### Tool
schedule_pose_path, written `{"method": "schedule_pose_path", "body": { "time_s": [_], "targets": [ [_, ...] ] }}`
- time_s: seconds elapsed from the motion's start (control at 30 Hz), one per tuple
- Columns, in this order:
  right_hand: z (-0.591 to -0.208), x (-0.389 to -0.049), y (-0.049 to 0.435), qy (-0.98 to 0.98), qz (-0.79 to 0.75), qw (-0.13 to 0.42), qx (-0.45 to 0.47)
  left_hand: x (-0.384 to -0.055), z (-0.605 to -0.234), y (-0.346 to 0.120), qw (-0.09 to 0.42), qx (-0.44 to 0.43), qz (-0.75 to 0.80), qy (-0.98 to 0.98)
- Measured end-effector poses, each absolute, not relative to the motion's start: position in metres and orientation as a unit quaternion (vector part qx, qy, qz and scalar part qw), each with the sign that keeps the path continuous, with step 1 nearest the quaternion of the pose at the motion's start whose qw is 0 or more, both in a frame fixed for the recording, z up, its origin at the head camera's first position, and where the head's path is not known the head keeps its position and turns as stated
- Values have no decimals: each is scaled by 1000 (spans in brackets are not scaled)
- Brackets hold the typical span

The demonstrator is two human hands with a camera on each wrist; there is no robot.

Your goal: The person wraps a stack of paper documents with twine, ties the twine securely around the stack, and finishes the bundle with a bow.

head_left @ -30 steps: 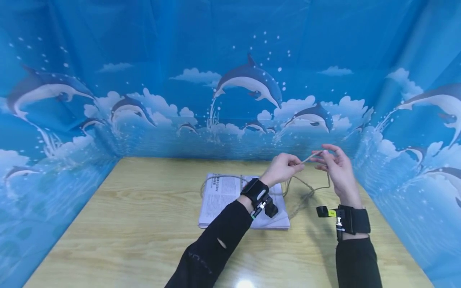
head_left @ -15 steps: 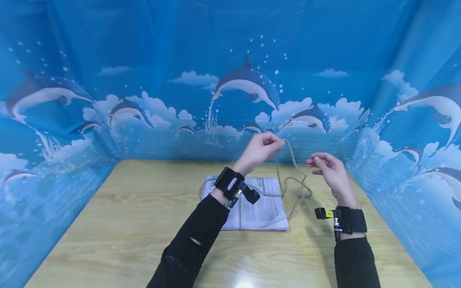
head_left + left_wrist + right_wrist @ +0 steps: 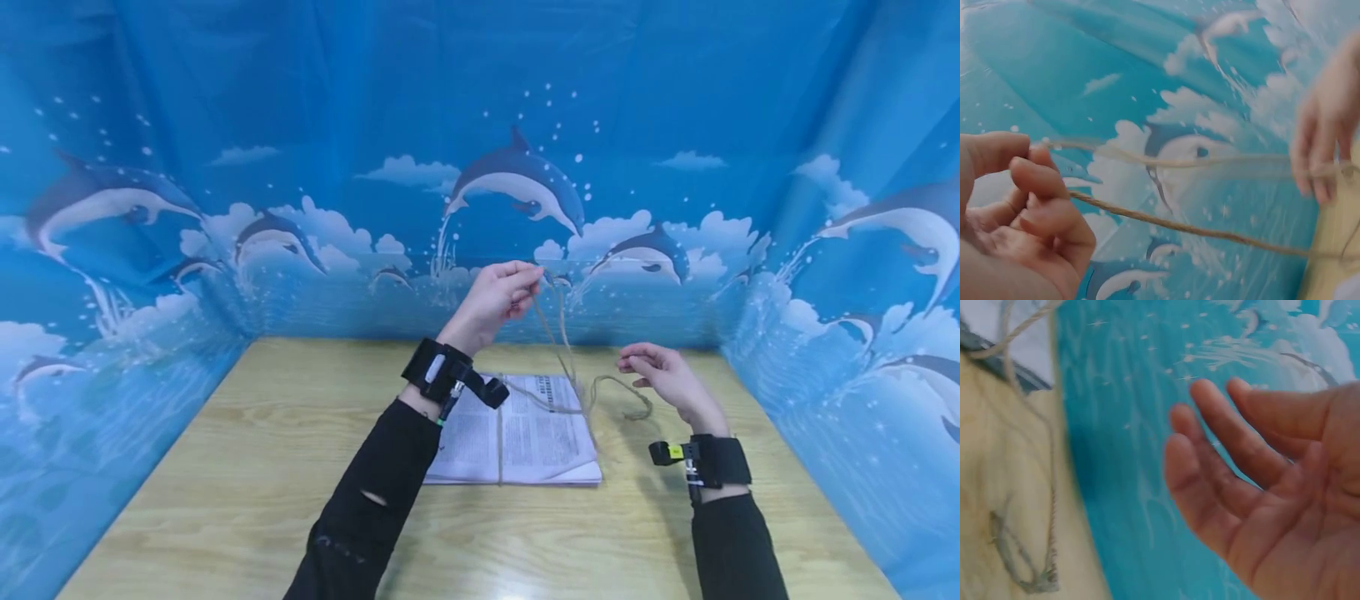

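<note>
My left hand (image 3: pixel 497 302) is raised above the back edge of the table and pinches a thin tan twine (image 3: pixel 564 333) between thumb and fingers. Two strands run from it, slanting down to the right in the head view; the left wrist view shows the same twine (image 3: pixel 1172 226) stretching away from the fingers. Below lies a flat stack of newspapers (image 3: pixel 540 442) with a strand lengthwise over it and another across. My right hand (image 3: pixel 663 379) hovers to the right of the stack, fingers loosely bent; in the right wrist view its palm (image 3: pixel 1285 512) holds nothing.
A loose twine end (image 3: pixel 639 412) curls on the wooden table (image 3: pixel 315 433) to the right of the newspapers. Blue dolphin-print curtains (image 3: pixel 360 100) stand along the table's back and both sides. Each wrist carries a black strap (image 3: pixel 723 460) with a small camera.
My left hand has moved left and up, drawing the twine off to the left. My right hand has let go of the twine and sunk slightly, shifting left.
</note>
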State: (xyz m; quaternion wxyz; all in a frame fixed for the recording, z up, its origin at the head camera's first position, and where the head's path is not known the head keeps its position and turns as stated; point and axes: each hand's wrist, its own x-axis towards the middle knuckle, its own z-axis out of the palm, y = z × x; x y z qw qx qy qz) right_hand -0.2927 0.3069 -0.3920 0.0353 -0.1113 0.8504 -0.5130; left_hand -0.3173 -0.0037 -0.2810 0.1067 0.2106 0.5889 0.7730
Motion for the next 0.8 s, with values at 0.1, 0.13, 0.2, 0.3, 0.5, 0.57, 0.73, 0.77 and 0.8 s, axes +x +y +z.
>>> {"method": "schedule_pose_path", "body": {
  "time_s": [0.1,0.13,0.2,0.3,0.5,0.57,0.73,0.77,0.8],
  "targets": [
    [-400,-295,304,858,-489,84,-135,-316,-276,-4,113,214,802,546],
    [-402,-295,303,859,-482,97,-143,-316,-274,-4,108,216,807,539],
    [-407,-296,302,863,-467,112,-154,-316,-270,-6,95,217,811,535],
    [-414,-298,298,876,-438,117,-167,-319,-267,-11,74,205,813,541],
    [-433,-305,280,901,-362,110,-212,-327,-272,-35,32,162,828,536],
    [-438,-306,273,908,-336,111,-222,-329,-275,-45,22,152,833,531],
    [-447,-307,269,921,-294,110,-228,-331,-280,-71,-6,139,848,512],
    [-447,-307,271,923,-291,106,-230,-332,-281,-76,-12,138,850,509],
    [-447,-307,273,922,-292,104,-232,-333,-282,-81,-17,134,852,506]
  ]
}}
